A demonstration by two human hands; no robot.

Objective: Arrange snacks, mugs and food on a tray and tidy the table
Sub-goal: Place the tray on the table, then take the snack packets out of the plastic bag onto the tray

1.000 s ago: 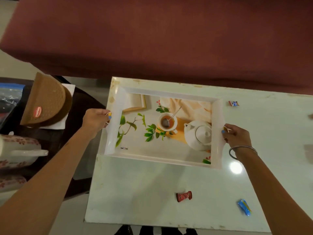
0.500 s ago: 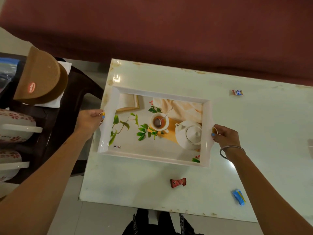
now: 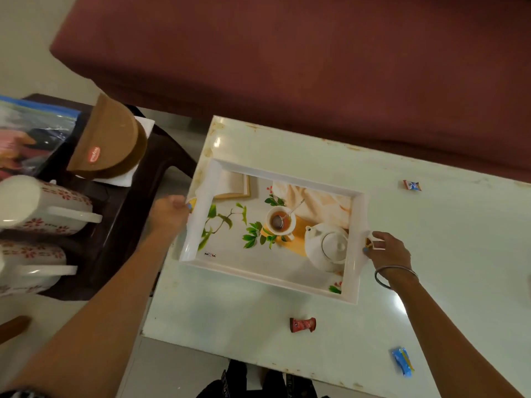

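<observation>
— Maroon sofa (image 3: 316, 53) fills the top of the frame, and below it a white table (image 3: 445, 239) runs from the centre to the lower right. What's on it?

— A white tray (image 3: 275, 278) with a printed teapot-and-cup picture, lying flat near the table's left end, in the middle of the frame. Nothing stands inside it.

— And the hands?

— The left hand (image 3: 168, 212) is curled round the tray's left handle, fingers closed on the rim. The right hand (image 3: 386, 249) pinches the right handle between thumb and fingertips; a thin bangle (image 3: 395, 275) sits on that wrist.

— Any snacks about?

— Three wrapped candies, all loose on the table and well apart from the tray: a red candy (image 3: 302, 324) just below the tray's near edge, a blue candy (image 3: 403, 361) at the lower right, and a small white-and-orange candy (image 3: 411, 185) at the upper right.

— What's off to the left?

— A dark side table (image 3: 123, 214) holding two white mugs with red flower patterns, one mug (image 3: 43, 206) above the other mug (image 3: 31, 267), both lying with handles pointing right. Behind them sits a brown half-round pack (image 3: 106, 142) on a white napkin (image 3: 143, 126), and a plastic bag (image 3: 28, 133) at the far left edge.
</observation>
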